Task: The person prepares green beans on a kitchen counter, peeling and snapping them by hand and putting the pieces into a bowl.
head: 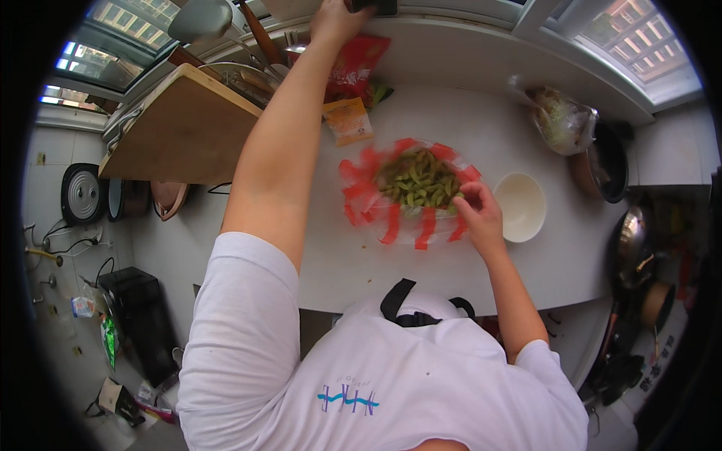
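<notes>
My left hand (pixel 337 23) is stretched far forward to the window sill, at the top edge of the view. Its blurred fingers are at a dark flat object (pixel 381 7), partly cut off by the frame; whether they grip it I cannot tell. Before me on the white countertop lies an opened red-and-clear striped plastic bag (pixel 426 228), full of green edamame pods (pixel 423 183). My right hand (pixel 480 214) is at the bag's right side, fingers bent, thumb and fingertips by the pods and the rim. A white bowl (pixel 522 208) stands just right of that hand.
Beyond the bag are an orange packet (pixel 350 121) and a red package (pixel 358 67). A wooden cutting board (pixel 186 129) stands at the left. A filled clear plastic bag (pixel 564 121) sits by a dark pot (pixel 606 163) at the back right.
</notes>
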A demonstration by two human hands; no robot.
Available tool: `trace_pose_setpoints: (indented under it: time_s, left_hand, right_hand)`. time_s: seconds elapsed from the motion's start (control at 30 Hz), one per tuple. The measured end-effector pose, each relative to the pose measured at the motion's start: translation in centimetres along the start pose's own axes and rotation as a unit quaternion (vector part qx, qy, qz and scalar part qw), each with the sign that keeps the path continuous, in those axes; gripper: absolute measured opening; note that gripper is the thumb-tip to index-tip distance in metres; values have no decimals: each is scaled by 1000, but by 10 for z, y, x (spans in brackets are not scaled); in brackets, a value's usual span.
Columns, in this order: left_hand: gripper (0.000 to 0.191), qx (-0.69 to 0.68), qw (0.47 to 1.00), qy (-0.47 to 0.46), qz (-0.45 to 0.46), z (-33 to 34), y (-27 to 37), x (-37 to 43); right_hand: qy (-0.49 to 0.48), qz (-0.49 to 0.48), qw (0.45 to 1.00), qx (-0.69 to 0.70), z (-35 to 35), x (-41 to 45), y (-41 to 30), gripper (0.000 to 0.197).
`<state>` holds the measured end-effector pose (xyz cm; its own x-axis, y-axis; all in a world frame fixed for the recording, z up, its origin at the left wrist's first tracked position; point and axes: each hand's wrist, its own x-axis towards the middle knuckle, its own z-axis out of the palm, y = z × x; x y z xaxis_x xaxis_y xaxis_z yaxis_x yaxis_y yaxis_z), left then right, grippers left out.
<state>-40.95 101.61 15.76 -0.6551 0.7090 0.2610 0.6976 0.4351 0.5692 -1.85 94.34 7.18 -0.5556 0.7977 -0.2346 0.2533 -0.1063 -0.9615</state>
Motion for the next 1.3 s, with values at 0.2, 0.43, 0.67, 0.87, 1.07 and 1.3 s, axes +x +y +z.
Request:
trace_pose_setpoints:
  time_s: [0.2, 0.43, 0.67, 0.87, 1.07, 1.3]
  left_hand:
    - [60, 83, 996, 36, 22, 11, -34, 13]
    - [52, 64, 998, 20, -3, 9, -18, 9]
    - [47, 54, 998, 36, -4, 6, -18, 6]
    - [46, 59, 997, 43, -5, 9, -16, 2]
    - [46, 56, 998, 39, -8, 8, -13, 2]
    - [46, 54, 998, 36, -16, 6, -13, 0]
  right_hand:
    - [29, 32, 994, 97, -28, -42, 37, 21]
    - [-13, 47, 994, 103, -6, -65, 42, 24]
    - [-25, 50, 991, 119, -8, -51, 35, 21]
    - [16, 35, 993, 112, -13, -38, 35, 19]
    - [-33, 56, 993, 96, 2, -46, 39, 18]
    - [-58, 66, 993, 73, 10, -54, 41, 19]
